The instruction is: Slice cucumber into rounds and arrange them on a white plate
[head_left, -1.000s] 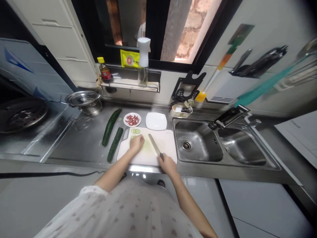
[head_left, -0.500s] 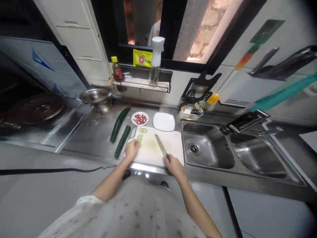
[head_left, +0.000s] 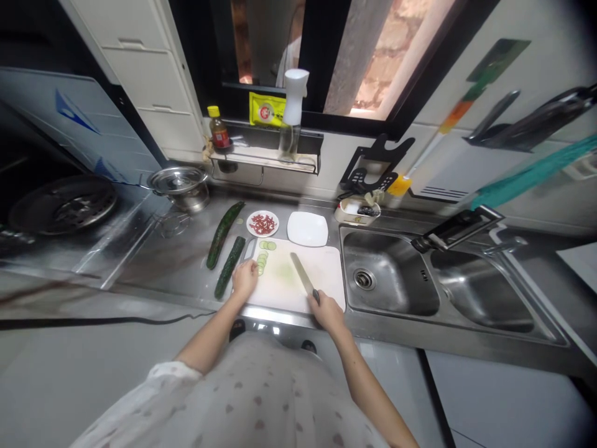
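1. The cutting board lies on the counter, at the left of the sink.
2. On the cutting board, near its left edge, are the cucumber slices; the knife is to their right.
3. Two cucumbers lie left of the cutting board.
4. Behind it, the chopped pieces are on the left plate; the right plate is beside.

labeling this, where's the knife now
In the head view, the knife is in the right hand, over the right half of the board, left of the sink.
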Tool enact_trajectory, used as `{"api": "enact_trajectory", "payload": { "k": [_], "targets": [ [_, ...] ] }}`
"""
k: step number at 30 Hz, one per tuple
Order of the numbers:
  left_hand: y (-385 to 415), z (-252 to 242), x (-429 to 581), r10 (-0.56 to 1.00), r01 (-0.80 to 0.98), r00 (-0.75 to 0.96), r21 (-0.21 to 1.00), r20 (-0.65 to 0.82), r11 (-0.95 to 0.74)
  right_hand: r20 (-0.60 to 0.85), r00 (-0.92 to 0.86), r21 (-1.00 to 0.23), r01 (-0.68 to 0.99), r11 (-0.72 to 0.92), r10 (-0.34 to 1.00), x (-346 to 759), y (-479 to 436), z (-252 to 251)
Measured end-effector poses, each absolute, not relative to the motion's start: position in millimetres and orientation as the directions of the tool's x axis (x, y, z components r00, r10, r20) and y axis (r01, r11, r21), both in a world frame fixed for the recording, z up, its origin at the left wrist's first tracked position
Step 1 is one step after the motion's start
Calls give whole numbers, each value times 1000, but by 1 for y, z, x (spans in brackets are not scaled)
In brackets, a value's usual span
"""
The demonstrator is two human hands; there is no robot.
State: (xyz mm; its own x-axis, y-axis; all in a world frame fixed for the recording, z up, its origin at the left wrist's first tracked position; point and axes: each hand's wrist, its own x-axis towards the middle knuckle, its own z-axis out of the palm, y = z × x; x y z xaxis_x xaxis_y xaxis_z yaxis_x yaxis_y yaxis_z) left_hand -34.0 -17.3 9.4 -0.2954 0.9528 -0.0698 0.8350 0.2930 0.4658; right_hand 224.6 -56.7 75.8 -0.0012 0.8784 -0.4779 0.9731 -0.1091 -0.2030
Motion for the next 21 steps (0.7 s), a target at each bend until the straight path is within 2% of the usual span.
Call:
{"api": "enact_trajectory", "payload": {
  "k": [12,21],
  "targets": [
    [-19,16,-36,948,867,-295,381,-123,320,-480,5,-214,969,-122,877,226,-57,73],
    [12,21,-21,960,851,-275,449,-59,272,-477,15,-203,971,-128,879,226,-58,71]
  ]
}}
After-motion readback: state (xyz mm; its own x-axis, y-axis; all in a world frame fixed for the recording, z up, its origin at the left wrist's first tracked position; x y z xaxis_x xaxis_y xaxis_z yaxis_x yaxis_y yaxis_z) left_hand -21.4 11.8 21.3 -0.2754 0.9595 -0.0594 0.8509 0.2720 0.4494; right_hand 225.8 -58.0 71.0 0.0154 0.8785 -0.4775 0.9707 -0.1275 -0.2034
